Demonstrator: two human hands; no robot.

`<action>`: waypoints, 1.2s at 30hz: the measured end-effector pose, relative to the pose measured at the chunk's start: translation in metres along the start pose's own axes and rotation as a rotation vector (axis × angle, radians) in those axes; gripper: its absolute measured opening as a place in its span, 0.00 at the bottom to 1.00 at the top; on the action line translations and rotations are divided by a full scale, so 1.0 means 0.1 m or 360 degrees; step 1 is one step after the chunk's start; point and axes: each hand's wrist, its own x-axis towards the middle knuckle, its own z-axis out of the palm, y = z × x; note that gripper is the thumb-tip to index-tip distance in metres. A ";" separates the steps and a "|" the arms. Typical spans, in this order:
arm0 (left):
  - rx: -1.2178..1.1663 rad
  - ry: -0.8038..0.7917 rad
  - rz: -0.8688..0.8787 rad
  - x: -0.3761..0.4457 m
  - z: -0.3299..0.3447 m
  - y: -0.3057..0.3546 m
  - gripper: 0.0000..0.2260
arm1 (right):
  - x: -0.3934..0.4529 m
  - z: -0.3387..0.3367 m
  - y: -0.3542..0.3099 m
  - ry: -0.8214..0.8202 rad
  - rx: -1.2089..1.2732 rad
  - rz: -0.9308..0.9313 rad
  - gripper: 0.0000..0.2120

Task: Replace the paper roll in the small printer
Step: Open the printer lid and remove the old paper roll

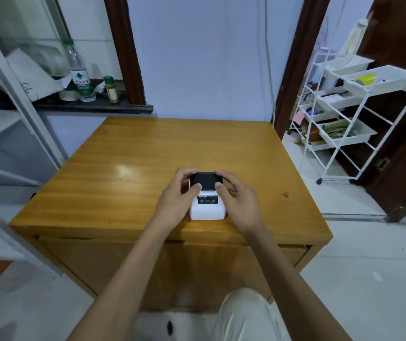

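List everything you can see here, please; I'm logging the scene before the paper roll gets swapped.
printer: 1, white with black lid, on the table's near edge, lid shut
table: 1, honey-coloured wood, centre
water bottle: 1, clear with green cap, on the dark ledge at left
small jar: 1, amber with green cap, right of the bottle
tape roll: 1, white, left of the bottle
tray cart: 1, white, by the doorway at right
left hand: 1, grip on the printer's left side
right hand: 1, grip on the printer's right side
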 end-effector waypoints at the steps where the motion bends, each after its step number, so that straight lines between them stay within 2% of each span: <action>1: 0.0055 0.0033 0.0018 -0.03 0.03 0.00 0.14 | 0.00 0.00 0.00 0.0008 0.0006 0.0002 0.17; 4: 0.0235 0.0091 0.0025 -0.12 0.05 0.01 0.16 | -0.02 -0.02 -0.01 -0.0006 0.0041 0.0024 0.16; 9: 0.0276 0.0023 0.0013 -0.17 0.03 0.08 0.21 | -0.04 -0.12 -0.04 -0.0106 0.0089 0.0092 0.18; 13: 0.0293 0.0040 0.0005 -0.19 0.04 0.11 0.20 | -0.05 -0.20 -0.08 -0.0233 -0.0060 0.0020 0.21; 17: 0.0583 0.0078 0.0080 -0.19 0.10 0.11 0.17 | -0.08 -0.23 0.04 -0.0407 -0.0280 -0.0168 0.24; 26: 0.0660 0.0066 0.0143 -0.17 0.08 0.05 0.18 | 0.00 -0.34 0.02 -0.0599 -0.0224 -0.0103 0.27; 30: 0.0625 0.0022 0.0077 -0.16 0.06 0.06 0.18 | -0.05 -0.32 -0.01 -0.0517 -0.0089 -0.0116 0.26; 36: 0.0655 -0.0057 0.0197 -0.21 0.04 0.09 0.20 | -0.07 -0.24 0.07 -0.0362 -0.0317 -0.0289 0.26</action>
